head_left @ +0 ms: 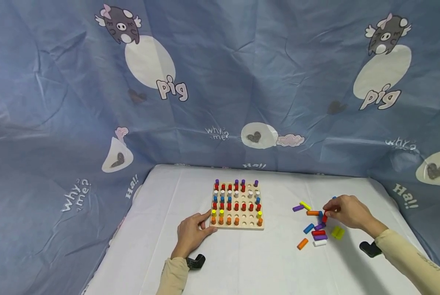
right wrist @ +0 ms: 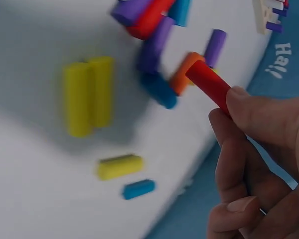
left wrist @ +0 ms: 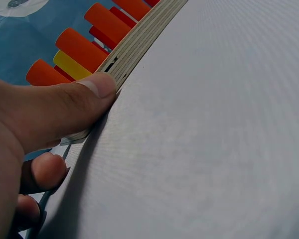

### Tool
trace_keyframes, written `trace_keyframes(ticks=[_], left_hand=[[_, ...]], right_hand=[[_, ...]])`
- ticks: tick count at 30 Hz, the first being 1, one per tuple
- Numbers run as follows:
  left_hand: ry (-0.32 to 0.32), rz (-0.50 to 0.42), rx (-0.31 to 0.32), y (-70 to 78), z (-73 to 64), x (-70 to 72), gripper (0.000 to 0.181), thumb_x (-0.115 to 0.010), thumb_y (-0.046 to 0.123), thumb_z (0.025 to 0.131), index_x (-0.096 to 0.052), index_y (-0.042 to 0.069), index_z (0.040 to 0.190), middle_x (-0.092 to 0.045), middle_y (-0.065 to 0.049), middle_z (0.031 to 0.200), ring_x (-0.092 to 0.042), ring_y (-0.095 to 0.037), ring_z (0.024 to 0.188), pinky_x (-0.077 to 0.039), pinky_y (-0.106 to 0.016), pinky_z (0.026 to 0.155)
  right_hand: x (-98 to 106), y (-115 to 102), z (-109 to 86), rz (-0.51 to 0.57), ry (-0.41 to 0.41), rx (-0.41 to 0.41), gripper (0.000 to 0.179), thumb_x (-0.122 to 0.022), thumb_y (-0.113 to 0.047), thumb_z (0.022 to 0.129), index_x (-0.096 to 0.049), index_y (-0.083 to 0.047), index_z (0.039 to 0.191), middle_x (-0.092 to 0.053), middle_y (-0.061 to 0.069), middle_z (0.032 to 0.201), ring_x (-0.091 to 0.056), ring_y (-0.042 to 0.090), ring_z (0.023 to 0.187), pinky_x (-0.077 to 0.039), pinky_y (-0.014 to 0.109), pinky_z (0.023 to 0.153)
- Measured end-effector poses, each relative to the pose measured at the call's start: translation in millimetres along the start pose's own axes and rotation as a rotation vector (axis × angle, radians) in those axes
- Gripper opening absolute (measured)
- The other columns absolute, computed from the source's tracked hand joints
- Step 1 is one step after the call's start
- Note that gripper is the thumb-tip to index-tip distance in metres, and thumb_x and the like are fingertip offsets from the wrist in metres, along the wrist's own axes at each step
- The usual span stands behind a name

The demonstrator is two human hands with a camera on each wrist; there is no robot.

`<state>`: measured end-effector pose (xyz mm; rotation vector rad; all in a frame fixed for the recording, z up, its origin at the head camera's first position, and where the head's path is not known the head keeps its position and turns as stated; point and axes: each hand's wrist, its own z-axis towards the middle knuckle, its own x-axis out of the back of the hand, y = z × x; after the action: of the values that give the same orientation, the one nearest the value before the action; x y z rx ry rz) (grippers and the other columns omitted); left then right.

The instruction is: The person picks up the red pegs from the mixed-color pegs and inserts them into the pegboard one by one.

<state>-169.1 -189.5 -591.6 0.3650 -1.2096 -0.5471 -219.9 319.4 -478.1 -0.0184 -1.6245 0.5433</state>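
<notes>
A wooden pegboard (head_left: 242, 228) bears rows of upright pegs in orange, yellow, red, blue, white and purple, with some bare holes toward its right side. At its front left corner my left hand (head_left: 192, 233) grips the board, the thumb (left wrist: 92, 92) pressed along the layered front edge. My right hand (head_left: 349, 211) pinches a red peg (right wrist: 209, 85) by one end between thumb and index finger, above the loose pegs on the right. Under that hand lie two yellow pegs (right wrist: 102, 92) side by side.
Scattered loose pegs lie right of the board, among them a white peg (head_left: 320, 243), an orange peg (head_left: 302, 244) and a blue peg (head_left: 309, 228). A white cloth (head_left: 161, 184) covers the table. Behind it hangs a blue printed curtain (head_left: 212, 102).
</notes>
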Motion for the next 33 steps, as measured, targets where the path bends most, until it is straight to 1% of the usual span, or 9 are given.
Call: trace_keyframes(ticks=[4, 8, 12, 19, 24, 27, 33], left_hand=[[0.010, 0.014, -0.001, -2.8, -0.2, -0.1, 0.063, -0.084, 0.055, 0.070, -0.069, 0.032, 0.126, -0.043, 0.022, 0.061, -0.034, 0.000, 0.052, -0.029, -0.025, 0.056], [0.001, 0.014, 0.012, -3.0, -0.1, 0.0, 0.063, -0.084, 0.055, 0.070, -0.068, 0.034, 0.127, -0.043, 0.022, 0.061, -0.035, -0.001, 0.052, -0.029, -0.026, 0.056], [-0.012, 0.016, 0.017, -1.5, -1.1, 0.7, 0.063, -0.084, 0.054, 0.069, -0.068, 0.033, 0.127, -0.044, 0.021, 0.061, -0.035, -0.001, 0.052, -0.029, -0.025, 0.056], [-0.014, 0.029, 0.020, -0.4, -1.0, 1.5, 0.063, -0.084, 0.054, 0.069, -0.068, 0.034, 0.127, -0.044, 0.021, 0.061, -0.035, -0.001, 0.052, -0.029, -0.025, 0.055], [-0.019, 0.018, 0.033, -1.3, -0.6, -0.4, 0.064, -0.084, 0.055, 0.069, -0.067, 0.037, 0.128, -0.043, 0.022, 0.061, -0.035, -0.002, 0.053, -0.030, -0.027, 0.059], [-0.010, 0.015, 0.035, -1.6, -1.1, -1.7, 0.064, -0.084, 0.055, 0.069, -0.067, 0.037, 0.128, -0.043, 0.022, 0.061, -0.035, -0.002, 0.053, -0.030, -0.027, 0.059], [0.008, 0.006, 0.018, -0.6, -0.5, -2.7, 0.064, -0.085, 0.053, 0.068, -0.068, 0.036, 0.127, -0.043, 0.022, 0.061, -0.034, -0.001, 0.053, -0.029, -0.027, 0.058]], right_hand=[[6, -14, 14.9, -0.040, 0.046, 0.035, 0.011, -0.080, -0.020, 0.081, -0.079, -0.017, 0.092, -0.071, -0.010, 0.078, -0.058, 0.006, 0.067, -0.043, 0.029, 0.057], [9, -28, 29.2, -0.092, 0.097, 0.098, 0.009, -0.081, -0.019, 0.081, -0.079, -0.019, 0.090, -0.071, -0.013, 0.076, -0.055, 0.005, 0.063, -0.042, 0.027, 0.054], [7, -42, 41.1, -0.144, 0.127, 0.158, 0.008, -0.081, -0.019, 0.080, -0.078, -0.021, 0.088, -0.070, -0.013, 0.075, -0.057, 0.004, 0.066, -0.042, 0.026, 0.055], [1, -69, 63.7, -0.154, 0.204, 0.246, 0.009, -0.083, -0.018, 0.079, -0.079, -0.020, 0.086, -0.073, -0.010, 0.078, -0.057, 0.005, 0.062, -0.042, 0.025, 0.051], [-1, -91, 79.7, -0.187, 0.214, 0.301, 0.009, -0.085, -0.019, 0.078, -0.078, -0.021, 0.084, -0.071, -0.011, 0.076, -0.059, 0.007, 0.065, -0.043, 0.026, 0.052], [-1, -101, 90.6, -0.220, 0.215, 0.329, 0.009, -0.085, -0.021, 0.077, -0.078, -0.021, 0.083, -0.069, -0.011, 0.074, -0.057, 0.009, 0.065, -0.044, 0.027, 0.052], [-4, -113, 112.7, -0.249, 0.249, 0.337, 0.009, -0.084, -0.024, 0.079, -0.077, -0.021, 0.083, -0.067, -0.009, 0.072, -0.057, 0.012, 0.067, -0.046, 0.033, 0.053]])
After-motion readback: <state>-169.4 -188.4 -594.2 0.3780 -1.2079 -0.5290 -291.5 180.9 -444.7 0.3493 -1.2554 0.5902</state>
